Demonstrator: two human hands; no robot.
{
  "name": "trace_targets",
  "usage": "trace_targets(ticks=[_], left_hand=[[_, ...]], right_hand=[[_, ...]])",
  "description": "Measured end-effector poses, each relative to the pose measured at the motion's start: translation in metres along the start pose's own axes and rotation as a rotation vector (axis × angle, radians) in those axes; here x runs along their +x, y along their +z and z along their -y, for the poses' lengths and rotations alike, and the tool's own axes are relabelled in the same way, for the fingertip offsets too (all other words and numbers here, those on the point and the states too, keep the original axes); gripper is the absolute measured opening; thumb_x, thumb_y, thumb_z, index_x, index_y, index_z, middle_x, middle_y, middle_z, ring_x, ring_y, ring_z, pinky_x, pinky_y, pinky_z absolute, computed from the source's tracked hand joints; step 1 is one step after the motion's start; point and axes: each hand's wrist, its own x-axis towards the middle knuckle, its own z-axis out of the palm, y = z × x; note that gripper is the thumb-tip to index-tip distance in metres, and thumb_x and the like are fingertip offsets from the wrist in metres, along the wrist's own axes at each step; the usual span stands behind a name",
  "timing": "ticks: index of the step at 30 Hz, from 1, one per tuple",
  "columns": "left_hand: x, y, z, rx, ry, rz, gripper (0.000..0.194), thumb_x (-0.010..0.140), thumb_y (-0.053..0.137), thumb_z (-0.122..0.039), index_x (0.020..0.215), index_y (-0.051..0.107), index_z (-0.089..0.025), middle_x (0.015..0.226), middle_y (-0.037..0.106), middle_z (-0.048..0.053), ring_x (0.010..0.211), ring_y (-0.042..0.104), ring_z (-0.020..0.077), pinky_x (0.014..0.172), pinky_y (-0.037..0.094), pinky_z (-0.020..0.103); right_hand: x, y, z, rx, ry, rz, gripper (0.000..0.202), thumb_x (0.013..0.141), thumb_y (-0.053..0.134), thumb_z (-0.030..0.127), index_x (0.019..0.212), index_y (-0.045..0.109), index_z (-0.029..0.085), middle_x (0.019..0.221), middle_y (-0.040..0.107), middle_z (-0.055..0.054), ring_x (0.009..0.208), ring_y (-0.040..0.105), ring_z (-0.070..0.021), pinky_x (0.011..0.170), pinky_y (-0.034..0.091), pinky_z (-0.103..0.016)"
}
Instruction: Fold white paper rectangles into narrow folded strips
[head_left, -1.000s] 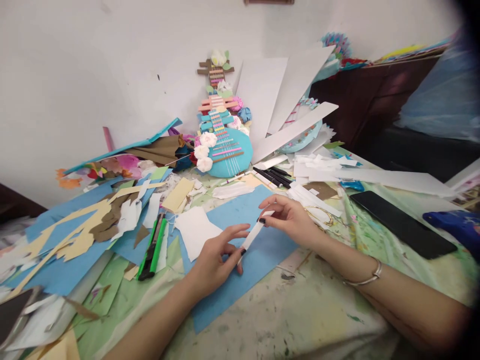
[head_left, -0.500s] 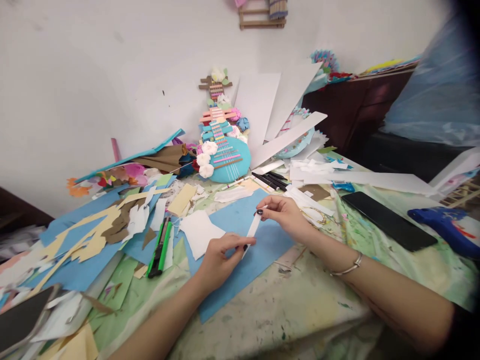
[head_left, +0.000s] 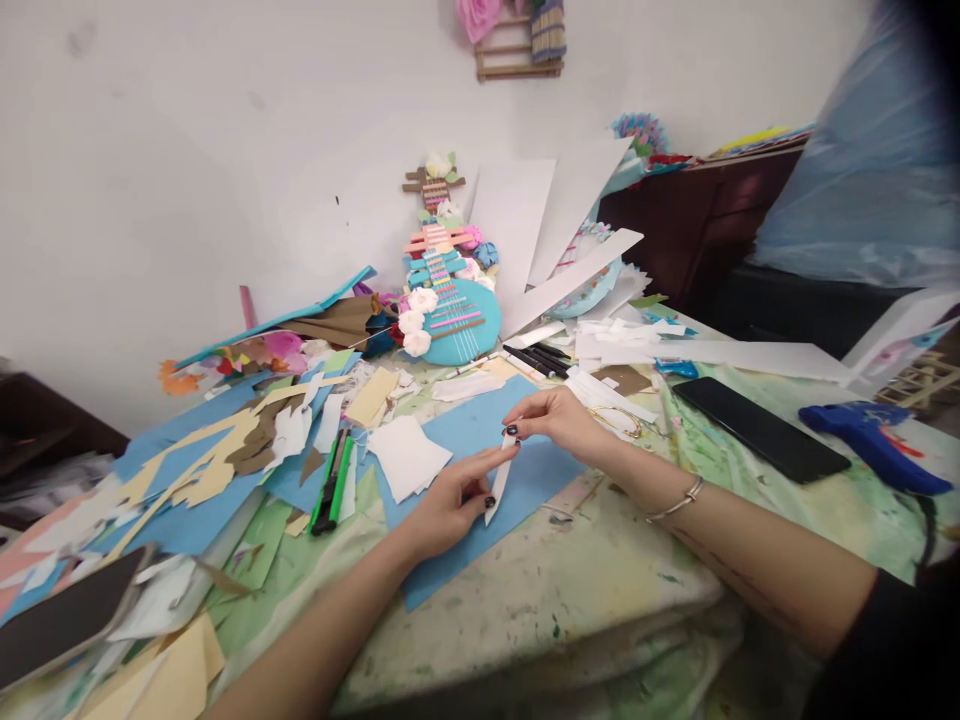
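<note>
Blue sheet (head_left: 541, 484), narrow white strip (head_left: 501, 484)

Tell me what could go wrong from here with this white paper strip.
The narrow white strip might crease: the right hand pinches its far end, and the left hand is at it too.

The green cutter lies beside the left forearm, so a sweep could knock it; I can't tell whether its blade is out.

If set down, the strip could get lost among the paper scraps.

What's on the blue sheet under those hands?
White paper lies partly on the blue sheet; the right hand pinches a white strip over it. What the left hand and paper cover is hidden.
</note>
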Motion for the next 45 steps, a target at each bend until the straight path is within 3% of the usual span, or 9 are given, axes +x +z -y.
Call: trace_targets(ticks=[4, 12, 16, 20, 23, 26, 31, 36, 45], left_hand=[[-0.001, 0.000, -0.003, -0.063, -0.053, 0.037, 0.061, 0.075, 0.050, -0.010, 0.135, 0.042, -0.020, 0.066, 0.046, -0.003, 0.058, 0.040, 0.0087, 0.058, 0.039, 0.020], [-0.002, -0.004, -0.009, -0.145, -0.111, 0.061, 0.071, 0.071, 0.059, -0.015, 0.138, 0.036, -0.019, 0.066, 0.050, -0.004, 0.059, 0.044, 0.0085, 0.055, 0.039, 0.020], [-0.003, -0.005, -0.007, -0.205, -0.124, 0.085, 0.078, 0.069, 0.064, -0.017, 0.140, 0.032, -0.020, 0.075, 0.057, -0.001, 0.060, 0.047, 0.0082, 0.053, 0.037, 0.019], [-0.002, -0.007, -0.003, -0.250, -0.149, 0.061, 0.085, 0.067, 0.065, -0.015, 0.143, 0.025, -0.016, 0.061, 0.056, -0.004, 0.054, 0.047, 0.0078, 0.049, 0.034, 0.017], [0.000, -0.010, -0.002, -0.280, -0.124, 0.002, 0.090, 0.065, 0.068, -0.014, 0.143, 0.024, -0.019, 0.070, 0.061, -0.001, 0.056, 0.050, 0.0081, 0.049, 0.037, 0.017], [0.001, -0.012, 0.002, -0.273, -0.098, -0.036, 0.091, 0.064, 0.069, -0.014, 0.143, 0.025, -0.023, 0.086, 0.065, 0.004, 0.057, 0.053, 0.0080, 0.049, 0.040, 0.018], [0.001, -0.013, 0.010, -0.263, -0.125, -0.022, 0.094, 0.062, 0.071, -0.013, 0.143, 0.025, -0.020, 0.078, 0.067, 0.004, 0.053, 0.056, 0.0096, 0.046, 0.040, 0.018], [0.000, -0.011, 0.006, -0.255, -0.119, -0.020, 0.092, 0.063, 0.070, -0.012, 0.143, 0.026, -0.023, 0.083, 0.068, 0.005, 0.056, 0.058, 0.0105, 0.049, 0.042, 0.018], [-0.001, -0.005, -0.004, -0.182, -0.102, -0.091, 0.087, 0.062, 0.067, -0.009, 0.140, 0.033, -0.028, 0.110, 0.065, 0.009, 0.057, 0.062, 0.0094, 0.051, 0.044, 0.019]], right_hand=[[0.004, 0.000, 0.002, -0.042, 0.020, -0.011, 0.025, 0.056, 0.077, 0.029, 0.074, 0.072, 0.013, 0.062, 0.069, -0.003, 0.056, 0.062, -0.0123, 0.058, 0.050, -0.026], [-0.001, 0.006, 0.010, -0.073, 0.018, -0.020, 0.026, 0.063, 0.068, 0.016, 0.089, 0.068, 0.013, 0.062, 0.070, -0.003, 0.063, 0.066, -0.0152, 0.066, 0.049, -0.028], [0.000, 0.015, 0.005, -0.043, 0.001, -0.027, 0.025, 0.066, 0.065, 0.017, 0.091, 0.064, 0.014, 0.068, 0.072, -0.005, 0.071, 0.068, -0.0178, 0.073, 0.050, -0.031], [0.001, 0.017, 0.000, -0.021, -0.025, -0.109, 0.024, 0.072, 0.062, 0.023, 0.094, 0.061, 0.015, 0.087, 0.072, -0.008, 0.078, 0.067, -0.0149, 0.075, 0.049, -0.028], [-0.002, 0.016, -0.003, -0.018, -0.022, -0.155, 0.027, 0.079, 0.056, 0.036, 0.096, 0.060, 0.016, 0.094, 0.071, -0.009, 0.078, 0.066, -0.0134, 0.069, 0.048, -0.025], [-0.006, 0.018, -0.005, -0.044, 0.005, -0.111, 0.031, 0.075, 0.062, 0.043, 0.085, 0.063, 0.014, 0.084, 0.071, -0.009, 0.073, 0.065, -0.0142, 0.064, 0.046, -0.025], [-0.009, 0.028, -0.011, -0.050, -0.003, -0.010, 0.031, 0.068, 0.069, 0.044, 0.075, 0.068, 0.014, 0.068, 0.068, -0.004, 0.067, 0.062, -0.0140, 0.066, 0.044, -0.026], [-0.008, 0.030, -0.017, 0.009, -0.003, 0.057, 0.031, 0.066, 0.071, 0.043, 0.080, 0.070, 0.015, 0.074, 0.069, -0.003, 0.070, 0.062, -0.0153, 0.072, 0.046, -0.029], [-0.008, 0.033, -0.022, 0.054, 0.041, 0.056, 0.025, 0.064, 0.072, 0.034, 0.078, 0.072, 0.013, 0.074, 0.070, -0.004, 0.070, 0.062, -0.0153, 0.072, 0.045, -0.029]])
